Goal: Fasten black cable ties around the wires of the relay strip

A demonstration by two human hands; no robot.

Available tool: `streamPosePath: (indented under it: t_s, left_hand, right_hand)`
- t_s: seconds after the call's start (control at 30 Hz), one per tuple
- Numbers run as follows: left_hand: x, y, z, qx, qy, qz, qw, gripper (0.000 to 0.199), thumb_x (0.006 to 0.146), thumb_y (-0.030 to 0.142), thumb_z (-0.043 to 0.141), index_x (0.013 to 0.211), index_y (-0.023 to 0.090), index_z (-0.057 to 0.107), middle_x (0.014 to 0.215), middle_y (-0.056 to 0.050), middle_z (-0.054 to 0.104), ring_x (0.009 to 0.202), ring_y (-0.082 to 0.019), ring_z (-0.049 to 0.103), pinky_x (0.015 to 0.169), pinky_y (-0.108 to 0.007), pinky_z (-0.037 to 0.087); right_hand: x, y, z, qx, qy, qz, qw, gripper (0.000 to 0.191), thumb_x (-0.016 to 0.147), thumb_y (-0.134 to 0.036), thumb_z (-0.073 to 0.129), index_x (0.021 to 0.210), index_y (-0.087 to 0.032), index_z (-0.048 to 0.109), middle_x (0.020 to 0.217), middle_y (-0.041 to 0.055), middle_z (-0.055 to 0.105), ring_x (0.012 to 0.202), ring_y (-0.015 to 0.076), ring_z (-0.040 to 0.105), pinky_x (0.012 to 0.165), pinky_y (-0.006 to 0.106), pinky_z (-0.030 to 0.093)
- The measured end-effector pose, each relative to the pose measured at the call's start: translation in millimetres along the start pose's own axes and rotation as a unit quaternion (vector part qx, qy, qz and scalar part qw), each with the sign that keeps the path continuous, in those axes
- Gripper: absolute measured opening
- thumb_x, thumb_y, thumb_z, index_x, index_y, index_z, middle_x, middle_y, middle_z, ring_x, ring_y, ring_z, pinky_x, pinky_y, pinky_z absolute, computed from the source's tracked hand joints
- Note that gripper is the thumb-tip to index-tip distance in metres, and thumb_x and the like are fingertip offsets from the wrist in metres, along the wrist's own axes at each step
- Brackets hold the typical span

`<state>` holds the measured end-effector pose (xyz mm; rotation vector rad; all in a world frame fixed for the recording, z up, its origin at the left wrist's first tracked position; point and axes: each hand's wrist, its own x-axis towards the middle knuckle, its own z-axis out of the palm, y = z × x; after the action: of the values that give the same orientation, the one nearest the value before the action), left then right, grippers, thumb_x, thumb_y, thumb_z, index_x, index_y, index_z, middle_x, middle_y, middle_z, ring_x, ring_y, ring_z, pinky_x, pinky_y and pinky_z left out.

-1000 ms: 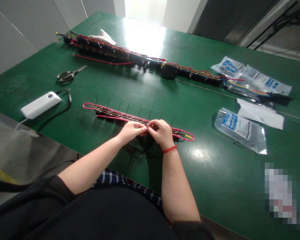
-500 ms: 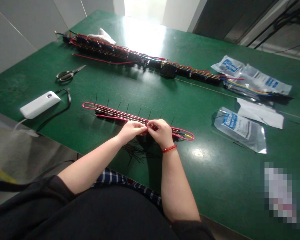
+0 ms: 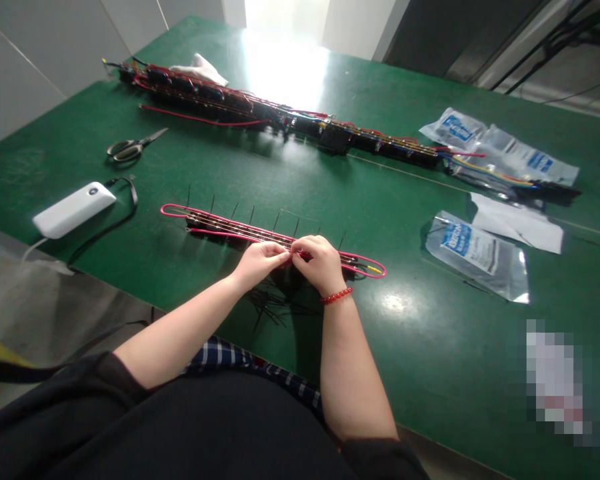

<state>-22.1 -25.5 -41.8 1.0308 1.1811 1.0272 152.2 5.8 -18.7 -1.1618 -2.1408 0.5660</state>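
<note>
A narrow wiring assembly (image 3: 220,225) lies across the table in front of me, with a black body, thin lengthwise wires and a looped red wire (image 3: 173,208). Several thin black cable ties (image 3: 235,212) stick up along its far side. My left hand (image 3: 263,261) is closed in a pinch at the middle of the assembly. Fingertip to fingertip with it, my right hand (image 3: 320,261) is also pinched. What the fingers hold is too small and covered to make out. Below the hands, loose black cable ties (image 3: 267,307) lie in a pile.
Across the back stretches a longer wired assembly (image 3: 220,100). Scissors (image 3: 135,147) and a white power bank (image 3: 75,210) with a cable lie on the left. Clear plastic bags (image 3: 480,257) and white paper (image 3: 517,223) are on the right.
The view has shifted slightly. Both hands stay pinched together at the same spot on the wiring assembly.
</note>
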Motion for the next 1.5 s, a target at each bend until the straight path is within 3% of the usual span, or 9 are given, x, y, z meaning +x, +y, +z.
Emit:
streamPosePath:
  t_s: [0.23, 0.63, 0.83, 1.03, 1.27, 1.43, 1.5]
  left_hand:
    - [-4.9, -6.6, 2.1, -0.004, 0.01, 0.053, 0.999, 0.035, 0.08, 0.044, 0.077, 0.099, 0.016, 0.067, 0.088, -0.004, 0.075, 0.081, -0.017, 0.072, 0.078, -0.028, 0.058]
    - [-5.4, -11.8, -1.4, 0.054, 0.024, 0.07, 0.996, 0.025, 0.085, 0.041, 0.068, 0.095, 0.018, 0.065, 0.082, -0.002, 0.073, 0.076, -0.014, 0.069, 0.076, -0.026, 0.054]
    - [-7.7, -4.9, 4.2, 0.006, 0.039, 0.081, 0.996, 0.03, 0.083, 0.045, 0.072, 0.091, 0.017, 0.067, 0.078, 0.0, 0.069, 0.066, -0.011, 0.065, 0.067, -0.023, 0.053]
    - [-12.6, -4.2, 5.5, 0.067, 0.097, 0.094, 0.989, 0.03, 0.083, 0.047, 0.073, 0.091, 0.018, 0.074, 0.075, 0.0, 0.068, 0.053, -0.008, 0.055, 0.054, -0.021, 0.047]
    - [-18.1, 5.4, 0.3, 0.214, 0.097, 0.171, 0.957, 0.02, 0.089, 0.04, 0.066, 0.09, 0.022, 0.074, 0.082, -0.002, 0.071, 0.059, -0.011, 0.06, 0.062, -0.024, 0.051]
    - [-19.3, 5.7, -5.5, 0.302, 0.081, 0.241, 0.919, 0.02, 0.093, 0.035, 0.059, 0.092, 0.024, 0.075, 0.095, -0.004, 0.075, 0.089, -0.018, 0.069, 0.086, -0.03, 0.055]
    - [-20.0, 3.2, -8.3, 0.328, 0.072, 0.263, 0.905, 0.02, 0.094, 0.034, 0.058, 0.092, 0.024, 0.076, 0.098, -0.004, 0.076, 0.093, -0.018, 0.069, 0.089, -0.03, 0.054]
  right_hand:
    - [-1.3, -2.2, 0.1, -0.015, -0.004, -0.006, 1.0, 0.011, 0.083, -0.018, 0.064, 0.079, -0.025, 0.071, 0.094, 0.0017, 0.075, 0.088, 0.02, 0.062, 0.082, 0.033, 0.048]
    - [-0.8, -7.8, -4.0, -0.023, -0.024, -0.013, 0.999, 0.005, 0.082, -0.021, 0.065, 0.082, -0.025, 0.069, 0.096, 0.0033, 0.073, 0.089, 0.021, 0.061, 0.083, 0.035, 0.048]
    - [-1.4, -6.1, -1.6, -0.021, -0.015, -0.004, 1.0, 0.003, 0.084, -0.025, 0.066, 0.083, -0.025, 0.069, 0.093, 0.0034, 0.073, 0.088, 0.0209, 0.061, 0.081, 0.034, 0.048]
    - [-2.0, -5.2, -2.3, -0.014, -0.014, -0.008, 1.0, 0.006, 0.086, -0.026, 0.067, 0.082, -0.026, 0.071, 0.094, 0.0026, 0.074, 0.09, 0.0208, 0.062, 0.084, 0.034, 0.048]
    - [-1.9, -5.8, -2.6, -0.01, -0.007, -0.006, 1.0, 0.006, 0.083, -0.021, 0.066, 0.082, -0.025, 0.07, 0.094, 0.0024, 0.073, 0.091, 0.0206, 0.062, 0.084, 0.033, 0.049]
    - [-2.5, -3.3, -0.3, -0.013, -0.001, -0.016, 1.0, 0.004, 0.082, -0.021, 0.067, 0.082, -0.025, 0.068, 0.093, 0.0026, 0.072, 0.09, 0.0208, 0.062, 0.083, 0.033, 0.049]
    - [-2.7, -2.3, 0.5, -0.019, -0.004, -0.02, 1.0, 0.002, 0.082, -0.022, 0.067, 0.083, -0.024, 0.067, 0.093, 0.0029, 0.072, 0.09, 0.0211, 0.062, 0.082, 0.034, 0.049]
